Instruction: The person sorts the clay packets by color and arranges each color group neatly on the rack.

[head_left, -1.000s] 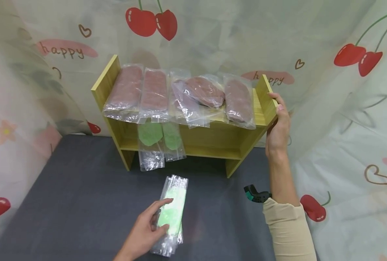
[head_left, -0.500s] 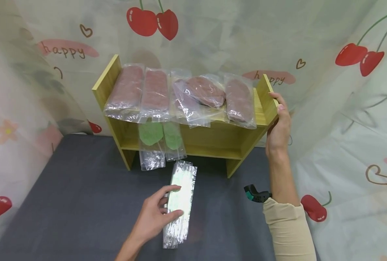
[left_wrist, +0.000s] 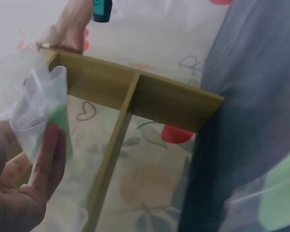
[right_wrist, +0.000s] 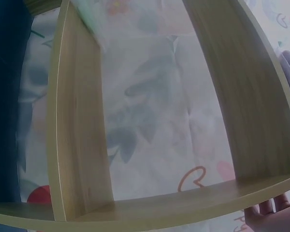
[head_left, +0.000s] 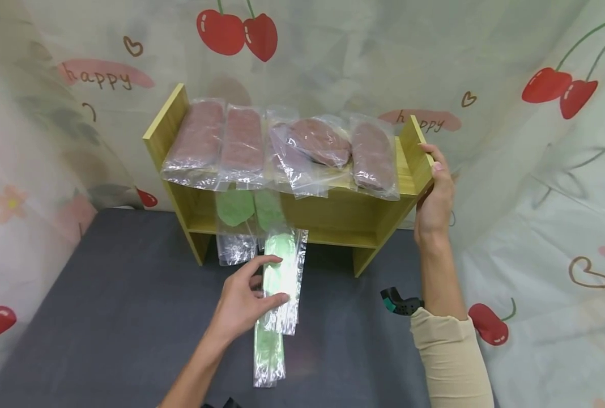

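Observation:
My left hand (head_left: 238, 300) pinches a clear plastic bag (head_left: 284, 277) with something flat and green inside, between thumb and fingers. It is held in front of the wooden shelf (head_left: 328, 237), overlapping the lower board from above. In the left wrist view the bag (left_wrist: 41, 108) stands folded up from the fingers. Another green-filled bag (head_left: 268, 360) lies on the dark table below. My right hand (head_left: 435, 198) grips the shelf's right side panel near its top front edge. Two green-filled bags (head_left: 235, 208) hang over the front of the lower board.
Several clear bags with flat brownish-pink contents (head_left: 242, 139) lie along the top board, their ends overhanging the front. A cherry-print curtain (head_left: 323, 56) hangs behind and at both sides. The dark table (head_left: 129, 317) spreads out in front.
My left hand has lifted a green-filled bag off the table and carried it forward and up to the shelf. Another bag is uncovered beneath. My right hand stays on the side panel.

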Available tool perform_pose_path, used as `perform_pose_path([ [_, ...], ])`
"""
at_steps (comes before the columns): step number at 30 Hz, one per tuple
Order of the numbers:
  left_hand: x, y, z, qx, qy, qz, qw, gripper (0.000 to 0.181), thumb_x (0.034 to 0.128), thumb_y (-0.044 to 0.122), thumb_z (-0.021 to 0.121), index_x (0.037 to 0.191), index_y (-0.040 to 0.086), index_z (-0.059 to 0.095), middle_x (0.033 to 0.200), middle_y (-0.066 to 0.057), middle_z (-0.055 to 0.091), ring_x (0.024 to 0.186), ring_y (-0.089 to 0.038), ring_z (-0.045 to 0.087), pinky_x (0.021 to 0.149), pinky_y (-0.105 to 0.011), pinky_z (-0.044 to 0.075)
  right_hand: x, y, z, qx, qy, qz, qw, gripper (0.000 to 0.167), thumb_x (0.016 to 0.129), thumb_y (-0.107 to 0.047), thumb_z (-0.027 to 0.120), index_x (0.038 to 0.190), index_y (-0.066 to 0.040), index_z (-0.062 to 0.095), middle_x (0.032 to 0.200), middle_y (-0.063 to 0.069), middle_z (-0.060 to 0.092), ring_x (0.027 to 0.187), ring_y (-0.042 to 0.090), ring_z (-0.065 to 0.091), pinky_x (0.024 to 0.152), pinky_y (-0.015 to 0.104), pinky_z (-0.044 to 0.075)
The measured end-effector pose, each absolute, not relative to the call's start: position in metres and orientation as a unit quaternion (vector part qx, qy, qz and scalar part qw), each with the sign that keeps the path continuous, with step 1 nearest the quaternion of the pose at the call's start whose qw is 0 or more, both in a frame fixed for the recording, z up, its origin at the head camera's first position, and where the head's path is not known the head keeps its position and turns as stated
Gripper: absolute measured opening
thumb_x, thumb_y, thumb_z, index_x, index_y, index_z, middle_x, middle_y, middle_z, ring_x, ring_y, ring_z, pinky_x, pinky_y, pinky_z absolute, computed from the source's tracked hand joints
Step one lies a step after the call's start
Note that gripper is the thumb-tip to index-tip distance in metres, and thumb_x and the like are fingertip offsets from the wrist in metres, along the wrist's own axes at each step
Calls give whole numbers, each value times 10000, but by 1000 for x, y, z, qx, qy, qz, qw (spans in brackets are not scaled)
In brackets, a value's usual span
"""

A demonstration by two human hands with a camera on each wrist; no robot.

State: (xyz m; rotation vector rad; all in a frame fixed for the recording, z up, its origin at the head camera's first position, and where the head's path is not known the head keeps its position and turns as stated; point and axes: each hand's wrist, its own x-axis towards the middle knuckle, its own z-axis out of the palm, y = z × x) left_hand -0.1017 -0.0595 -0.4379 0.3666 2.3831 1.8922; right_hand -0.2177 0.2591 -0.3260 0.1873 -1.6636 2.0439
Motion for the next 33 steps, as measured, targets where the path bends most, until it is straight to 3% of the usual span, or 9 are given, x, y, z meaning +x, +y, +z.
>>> perform_pose_path([
  [2,-108,-59,-434,118,772,622,52,621,770,158,872,1301,309,587,1029,-119,616,431,-114,553,480,-265,468,-218,259,-326,66,-610,751,245,422,1014,-259,323,1292,-144,619,1156,111,533,896,171,515,724,267,423],
  [5,-119,-56,-427,116,774,619,58,619,768,143,874,1295,296,588,1394,-78,501,622,-185,692,539,-305,528,-218,260,-325,65,-609,751,248,422,1019,-258,320,1292,-141,620,1155,112,534,896,171,513,732,269,420],
  [6,-122,-55,-425,115,777,616,57,615,771,146,872,1296,293,586,1425,-70,475,655,-196,703,550,-311,533,-218,260,-325,64,-608,751,250,421,1020,-257,320,1290,-140,621,1150,112,537,892,170,515,731,270,421],
  [8,-129,-53,-421,111,785,608,53,617,772,155,873,1299,290,583,1437,-64,465,695,-241,711,557,-319,534,-219,260,-324,64,-607,750,253,419,1023,-259,321,1289,-143,623,1146,108,538,883,166,515,723,268,422],
  [13,-143,-47,-416,111,812,572,33,633,756,202,885,1317,273,600,1422,-59,496,1051,-409,655,690,-365,572,-219,260,-326,65,-617,743,252,422,1021,-260,315,1291,-155,622,1158,110,522,892,175,502,711,268,421],
  [18,-158,-38,-416,134,831,540,5,594,793,306,854,1332,236,613,1388,-62,548,1189,-390,579,882,-466,534,-217,260,-327,66,-621,740,249,424,1018,-259,312,1301,-161,613,1187,118,506,920,187,494,726,274,422],
  [22,-171,-35,-414,156,828,539,-8,520,864,243,787,1347,172,606,1396,-104,541,1186,-373,586,894,-431,535,-218,259,-327,70,-620,739,252,425,1014,-256,316,1305,-154,609,1189,119,508,929,190,495,740,279,421],
  [28,-188,-29,-415,163,832,530,-6,633,785,24,750,1379,163,578,1446,-106,497,1067,-391,643,742,-334,573,-218,261,-327,69,-621,739,253,420,1017,-262,325,1304,-153,611,1157,115,517,912,182,498,741,277,419],
  [33,-201,-24,-418,166,856,488,-30,639,763,-9,766,1363,120,586,1360,-132,555,774,-221,653,624,-300,543,-218,262,-328,73,-624,735,256,413,1018,-271,338,1305,-156,612,1142,110,523,901,177,502,742,275,418],
])
